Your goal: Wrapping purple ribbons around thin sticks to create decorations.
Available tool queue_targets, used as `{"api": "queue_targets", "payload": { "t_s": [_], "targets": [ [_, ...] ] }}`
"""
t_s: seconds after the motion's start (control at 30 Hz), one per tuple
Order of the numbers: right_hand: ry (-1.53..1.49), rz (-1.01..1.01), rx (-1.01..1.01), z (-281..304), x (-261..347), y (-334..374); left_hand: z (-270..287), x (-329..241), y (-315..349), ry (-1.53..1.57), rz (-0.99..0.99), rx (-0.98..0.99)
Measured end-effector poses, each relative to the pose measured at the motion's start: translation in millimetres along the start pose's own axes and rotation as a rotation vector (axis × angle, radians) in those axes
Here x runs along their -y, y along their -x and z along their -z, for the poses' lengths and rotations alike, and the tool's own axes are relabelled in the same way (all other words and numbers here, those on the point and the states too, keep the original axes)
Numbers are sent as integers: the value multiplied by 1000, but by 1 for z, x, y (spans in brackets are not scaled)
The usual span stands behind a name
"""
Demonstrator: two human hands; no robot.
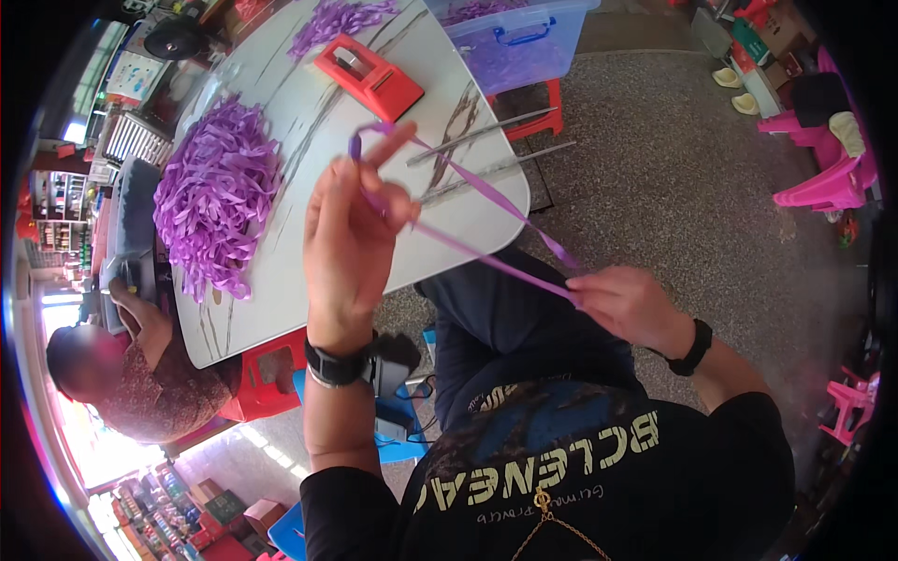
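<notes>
My left hand (354,229) is raised over the table's near side, its index finger stretched out. A purple ribbon (491,194) loops around its fingers, and the thumb and other fingers close on it. Two strands of the ribbon run down to the right. Beyond the table's corner, above my lap, my right hand (629,304) pinches the lower strand between thumb and fingers; the upper strand's end hangs close to it. Two thin metal rods (496,131) jut past the table edge behind the ribbon. A large heap of purple ribbons (220,196) lies left of my left hand.
A red tape dispenser (372,77) and a second ribbon pile (341,21) sit farther back on the white marbled table (304,140). A clear plastic bin (519,47) rests on a red stool (543,112). Another person (140,374) sits at the left.
</notes>
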State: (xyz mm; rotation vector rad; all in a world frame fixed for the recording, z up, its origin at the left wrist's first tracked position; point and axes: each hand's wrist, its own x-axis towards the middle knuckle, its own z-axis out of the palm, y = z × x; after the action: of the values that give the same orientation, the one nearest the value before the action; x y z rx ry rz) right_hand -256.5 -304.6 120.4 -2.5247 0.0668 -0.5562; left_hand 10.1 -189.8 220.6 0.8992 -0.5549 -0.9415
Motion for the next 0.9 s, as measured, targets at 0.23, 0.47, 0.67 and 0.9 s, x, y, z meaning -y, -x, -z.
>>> {"api": "queue_targets", "payload": {
  "t_s": [0.23, 0.47, 0.67, 0.9],
  "targets": [
    [10, 372, 24, 16, 32, -14, 15, 21, -44, 24, -75, 55],
    [-107, 241, 44, 12, 20, -4, 19, 19, -39, 57, -121, 47],
    [-277, -307, 173, 8, -6, 4, 16, 4, -4, 221, 15, 64],
    [-167, -338, 208, 19, -34, -3, 7, -10, 19, -1, 104, 433]
  ]
}}
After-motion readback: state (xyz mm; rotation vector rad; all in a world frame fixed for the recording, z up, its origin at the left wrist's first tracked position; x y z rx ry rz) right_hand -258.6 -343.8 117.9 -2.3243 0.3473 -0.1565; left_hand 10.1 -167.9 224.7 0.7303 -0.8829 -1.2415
